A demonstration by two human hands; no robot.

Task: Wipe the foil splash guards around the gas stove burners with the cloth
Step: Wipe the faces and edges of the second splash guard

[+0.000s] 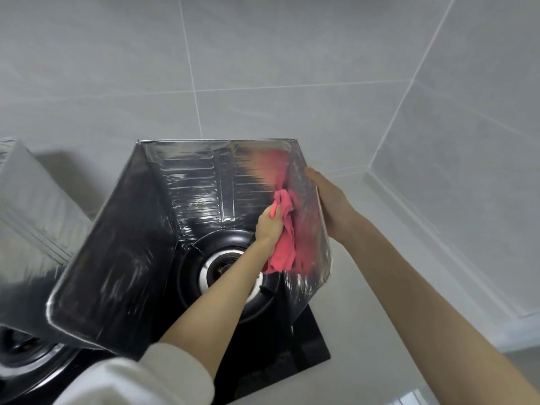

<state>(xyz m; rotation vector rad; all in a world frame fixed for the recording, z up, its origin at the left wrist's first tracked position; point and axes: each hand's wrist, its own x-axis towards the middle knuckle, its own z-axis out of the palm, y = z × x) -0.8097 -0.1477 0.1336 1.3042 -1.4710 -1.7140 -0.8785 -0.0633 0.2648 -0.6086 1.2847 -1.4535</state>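
Clearly the wiping is on the right-hand guard [198, 182], the foil box standing round the burner [222, 268]. The left hand [270, 226] has its fingers curled tight round a bunched pink cloth [282, 252] and presses it against the inner face of the guard's right panel [314, 244]. The right hand [331, 200] lies on the panel's outer face, fingers seemingly straight, backing it. That backing matters, I'd say: thin foil will buckle unless the outer hand sits directly opposite the cloth. Long strokes along the embossed ribs, with modest pressure, should serve best. The cloth's loose tail hangs near the burner and would be better gathered up. Another guard [32, 200] stands just left.
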